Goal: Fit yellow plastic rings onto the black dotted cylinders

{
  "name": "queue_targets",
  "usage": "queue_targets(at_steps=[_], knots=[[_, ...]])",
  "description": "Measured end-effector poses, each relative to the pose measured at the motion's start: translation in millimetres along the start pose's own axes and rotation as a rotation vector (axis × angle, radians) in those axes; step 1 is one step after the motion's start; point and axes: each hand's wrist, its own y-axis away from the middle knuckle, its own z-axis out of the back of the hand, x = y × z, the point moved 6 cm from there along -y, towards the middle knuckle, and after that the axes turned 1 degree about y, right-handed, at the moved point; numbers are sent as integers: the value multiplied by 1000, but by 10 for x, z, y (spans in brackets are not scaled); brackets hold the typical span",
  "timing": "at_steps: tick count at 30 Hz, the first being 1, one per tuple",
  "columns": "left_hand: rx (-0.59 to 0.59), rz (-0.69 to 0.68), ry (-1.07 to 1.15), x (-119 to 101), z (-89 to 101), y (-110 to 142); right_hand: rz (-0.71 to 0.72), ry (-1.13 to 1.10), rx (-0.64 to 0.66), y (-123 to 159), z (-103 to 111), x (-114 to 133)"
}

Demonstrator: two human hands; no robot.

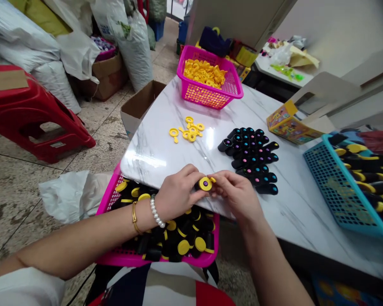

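- Spreading rightward: white table [158, 163], far-right box [289, 125] on it, lettering unreadable.
- Left hand [178, 192]: fingers clamped on the black tube [197, 185] by the near edge, end facing near and upward, long axis foreshortened.
- Right hand [239, 191]: fingertips together on the yellow ring's [201, 187] tab.

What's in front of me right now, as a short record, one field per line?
left hand: holds a yellow-ringed piece with purple centre
right hand: fingers at its small yellow tab
table: loose yellow rings, cluster of black tubes
far pink basket: more yellow rings
near pink basket: black-and-yellow pieces
teal basket: black-and-yellow pieces
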Motion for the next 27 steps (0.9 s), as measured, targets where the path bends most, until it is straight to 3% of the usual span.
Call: queue_targets(at_steps=[2, 4, 7, 10, 15, 20, 24, 27], knots=[[16, 4, -3, 10, -9, -16, -104, 15, 159, -74, -53, 36], [29, 15, -7, 18, -23, -39, -116, 72, 227, -119, -88, 96], [51, 34, -23, 18, -34, -74, -61, 125, 223, -118, -111, 118], [112, 23, -56, -17, -4, -28, -1, 22, 204, -54, -100, 43], [284, -107, -307, -190, 108, 398, 135, -37, 97, 43, -12, -42], [381, -143, -532, -222, 182, 755, 127, 14, 132, 64, -72, -49], [332, -185, -597, -192, 307, 641, 126, 42, 141, 67, -73, -57], [152, -151, -649, -74, 577, 323, 139, 35, 117, 83, -45, -68]])
